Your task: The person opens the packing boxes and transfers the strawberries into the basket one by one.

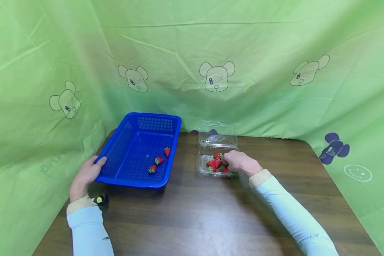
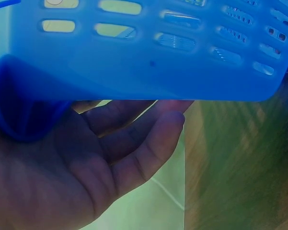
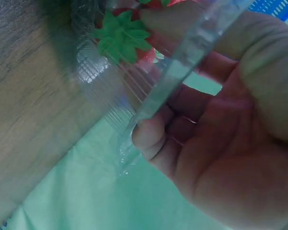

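Note:
My left hand (image 1: 89, 172) grips the near left edge of a blue plastic basket (image 1: 124, 183), thumb at the rim. In the left wrist view its fingers (image 2: 155, 143) curl beneath the slotted wall. Three red strawberries lie along the basket's right side, one strawberry (image 1: 159, 160) between the other two. My right hand (image 1: 241, 162) reaches into a clear plastic clamshell box (image 1: 203, 172) holding several strawberries. In the right wrist view, thumb and fingers pinch a strawberry (image 3: 122, 38) with green leaves; the box's clear wall partly covers the fingers.
The box's clear lid (image 1: 218, 138) stands raised at the back, near the green curtain (image 1: 185, 103). Curtain also hangs along both sides of the brown wooden table (image 1: 192, 220). A black strap with a yellow mark (image 1: 100, 200) sits at the left wrist.

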A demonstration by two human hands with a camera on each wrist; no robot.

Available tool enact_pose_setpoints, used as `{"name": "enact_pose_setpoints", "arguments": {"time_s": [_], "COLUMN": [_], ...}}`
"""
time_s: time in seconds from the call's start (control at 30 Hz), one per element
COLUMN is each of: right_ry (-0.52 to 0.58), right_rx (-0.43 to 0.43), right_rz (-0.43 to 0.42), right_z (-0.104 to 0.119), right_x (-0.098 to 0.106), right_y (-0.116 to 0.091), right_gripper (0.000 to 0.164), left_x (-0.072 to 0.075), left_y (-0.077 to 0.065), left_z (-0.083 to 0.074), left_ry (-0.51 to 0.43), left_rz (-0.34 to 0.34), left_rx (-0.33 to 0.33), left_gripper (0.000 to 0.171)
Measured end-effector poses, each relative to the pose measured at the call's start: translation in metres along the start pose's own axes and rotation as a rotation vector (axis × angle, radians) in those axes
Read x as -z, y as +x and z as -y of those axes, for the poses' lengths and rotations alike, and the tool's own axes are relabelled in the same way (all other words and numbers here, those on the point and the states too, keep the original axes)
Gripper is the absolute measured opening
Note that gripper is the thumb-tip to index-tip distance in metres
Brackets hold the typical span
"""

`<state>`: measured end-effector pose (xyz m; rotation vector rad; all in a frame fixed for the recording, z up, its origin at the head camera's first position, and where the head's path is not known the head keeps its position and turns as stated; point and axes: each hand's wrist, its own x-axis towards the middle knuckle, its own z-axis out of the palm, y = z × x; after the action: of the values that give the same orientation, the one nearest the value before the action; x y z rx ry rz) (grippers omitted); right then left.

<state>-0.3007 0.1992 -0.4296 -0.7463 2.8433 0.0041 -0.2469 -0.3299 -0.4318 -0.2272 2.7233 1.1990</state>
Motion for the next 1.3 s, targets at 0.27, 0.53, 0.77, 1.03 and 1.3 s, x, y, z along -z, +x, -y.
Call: {"name": "enact_pose_setpoints", "arguments": {"time_s": [0.27, 0.53, 0.77, 1.03, 1.3], "right_ry": [0.078, 0.175, 0.151, 0.107, 0.076], "right_rx": [0.004, 0.072, 0.140, 0.216, 0.324], "right_rz": [-0.008, -0.037, -0.084, -0.160, -0.300], "right_z": [0.002, 0.011, 0.022, 0.036, 0.061], "right_x": [0.010, 0.021, 0.029, 0.040, 0.056], "right_y": [-0.003, -0.001, 0.005, 0.010, 0.021], "right_gripper": [0.019, 0.014, 0.008, 0.010, 0.008], "left_x": [0.000, 0.000, -0.001, -0.001, -0.001], "left_y": [0.000, -0.001, -0.003, -0.004, -0.003], "left_z": [0.000, 0.000, -0.002, -0.004, -0.002], "left_ry": [0.000, -0.001, 0.000, -0.009, -0.023], "left_rz": [-0.004, 0.002, -0.008, 0.000, 0.000], "left_rx": [-0.002, 0.006, -0.008, -0.001, 0.001], "left_gripper": [0.069, 0.072, 0.070, 0.070, 0.069]}}
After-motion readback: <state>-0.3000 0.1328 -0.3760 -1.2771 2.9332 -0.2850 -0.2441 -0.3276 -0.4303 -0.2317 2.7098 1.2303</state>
